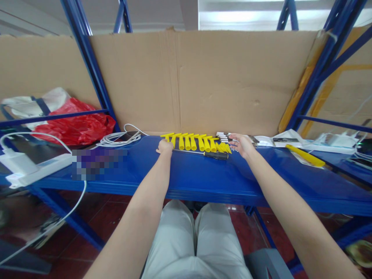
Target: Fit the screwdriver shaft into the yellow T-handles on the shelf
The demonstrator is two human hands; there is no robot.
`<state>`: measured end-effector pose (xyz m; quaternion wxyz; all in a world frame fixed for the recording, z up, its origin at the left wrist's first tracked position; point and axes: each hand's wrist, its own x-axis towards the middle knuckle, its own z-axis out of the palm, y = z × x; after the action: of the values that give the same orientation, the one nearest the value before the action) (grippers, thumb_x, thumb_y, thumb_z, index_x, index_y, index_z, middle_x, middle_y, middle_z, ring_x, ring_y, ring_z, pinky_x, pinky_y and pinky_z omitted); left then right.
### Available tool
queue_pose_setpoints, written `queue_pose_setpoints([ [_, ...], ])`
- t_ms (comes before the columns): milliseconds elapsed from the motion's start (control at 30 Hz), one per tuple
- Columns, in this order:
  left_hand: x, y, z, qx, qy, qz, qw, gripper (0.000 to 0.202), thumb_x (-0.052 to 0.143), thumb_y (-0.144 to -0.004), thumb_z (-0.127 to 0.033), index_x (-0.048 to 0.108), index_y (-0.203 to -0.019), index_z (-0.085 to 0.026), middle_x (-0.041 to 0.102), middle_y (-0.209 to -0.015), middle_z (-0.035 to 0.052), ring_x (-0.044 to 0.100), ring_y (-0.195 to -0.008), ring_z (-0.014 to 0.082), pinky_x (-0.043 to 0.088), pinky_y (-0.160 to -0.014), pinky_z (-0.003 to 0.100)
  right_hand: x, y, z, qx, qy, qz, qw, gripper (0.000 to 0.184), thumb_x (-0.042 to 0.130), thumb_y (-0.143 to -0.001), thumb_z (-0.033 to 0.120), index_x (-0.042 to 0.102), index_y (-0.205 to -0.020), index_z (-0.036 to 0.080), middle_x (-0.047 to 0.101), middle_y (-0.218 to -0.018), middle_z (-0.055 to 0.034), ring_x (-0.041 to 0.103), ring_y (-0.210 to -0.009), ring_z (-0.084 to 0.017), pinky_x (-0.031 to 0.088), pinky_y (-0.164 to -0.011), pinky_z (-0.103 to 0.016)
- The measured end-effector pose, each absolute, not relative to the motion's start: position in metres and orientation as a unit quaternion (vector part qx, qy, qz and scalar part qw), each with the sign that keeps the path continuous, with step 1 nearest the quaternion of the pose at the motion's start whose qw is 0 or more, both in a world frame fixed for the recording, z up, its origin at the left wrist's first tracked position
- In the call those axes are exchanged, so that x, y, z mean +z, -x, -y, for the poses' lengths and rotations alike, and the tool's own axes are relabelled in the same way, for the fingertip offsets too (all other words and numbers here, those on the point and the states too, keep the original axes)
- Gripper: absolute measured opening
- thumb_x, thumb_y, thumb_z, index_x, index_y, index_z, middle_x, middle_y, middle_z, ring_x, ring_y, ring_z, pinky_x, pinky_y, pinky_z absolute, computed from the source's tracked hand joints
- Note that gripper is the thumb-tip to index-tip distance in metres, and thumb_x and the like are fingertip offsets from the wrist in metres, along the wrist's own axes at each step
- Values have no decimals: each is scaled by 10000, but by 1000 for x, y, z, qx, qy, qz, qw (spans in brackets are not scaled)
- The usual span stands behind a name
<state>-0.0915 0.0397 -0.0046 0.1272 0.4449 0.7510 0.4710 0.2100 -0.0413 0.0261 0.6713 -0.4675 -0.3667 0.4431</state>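
A row of several yellow T-shaped plastic handles (193, 143) lies along the back of the blue shelf (197, 174). At its left end, my left hand (164, 147) is closed on the outermost handle, partly hiding it. In front of the row lies a screwdriver (215, 155) with a black and yellow grip, its thin shaft pointing toward my left hand. Small yellow pieces (223, 147) are bunched at the row's right end. Beside them my right hand (243, 145) is open, fingers apart, close to dark and white strips (223, 136).
A coiled white cable (117, 138), a power strip (43, 167) and a red plastic bag (78, 123) sit at left. On the right are a yellow strip-shaped piece (305, 155) and another power strip (329, 146). A cardboard sheet (221, 81) stands behind, between blue posts.
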Motion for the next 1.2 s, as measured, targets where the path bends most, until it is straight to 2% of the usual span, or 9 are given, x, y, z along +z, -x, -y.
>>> queue_pose_setpoints([
  [100,1,88,-34,443,-424,-776,150,312,616,-766,-86,668,-1038,-230,703,-1184,119,623,-1197,265,330,-1102,480,27,-209,43,443,471,364,670,106,613,-741,83,613,-781,181,654,-733,-2,565,-506,-93,430,-446,-197],
  [367,1,84,-29,437,-431,-780,122,307,551,-819,-116,689,-1075,-216,656,-1271,153,562,-1265,304,344,-1089,522,30,-204,48,436,480,366,668,141,562,-754,47,622,-767,174,643,-717,4,568,-502,-86,431,-428,-185],
  [600,-2,79,-30,385,-488,-777,99,334,535,-823,-223,698,-1114,-243,608,-1351,144,476,-1339,335,279,-1123,604,27,-206,46,432,484,378,661,123,586,-746,65,616,-783,179,647,-730,2,569,-518,-87,428,-439,-182],
  [767,0,75,-29,342,-497,-791,99,420,514,-828,-254,657,-1222,-229,547,-1429,145,400,-1402,325,289,-1139,573,26,-207,45,432,484,392,652,138,559,-759,55,621,-787,176,657,-757,-3,570,-532,-83,427,-466,-185],
  [933,0,74,-29,325,-508,-793,89,462,519,-802,-190,642,-1245,-231,544,-1431,143,397,-1404,321,274,-1146,580,25,-208,44,431,487,397,648,138,568,-760,54,622,-784,178,661,-764,-6,565,-535,-82,434,-480,-191],
  [1200,-1,75,-30,324,-504,-796,84,451,505,-818,-200,644,-1245,-244,516,-1451,141,401,-1397,325,277,-1143,587,26,-206,45,431,493,390,647,133,552,-779,55,616,-788,172,652,-756,-3,564,-531,-79,427,-473,-189],
])
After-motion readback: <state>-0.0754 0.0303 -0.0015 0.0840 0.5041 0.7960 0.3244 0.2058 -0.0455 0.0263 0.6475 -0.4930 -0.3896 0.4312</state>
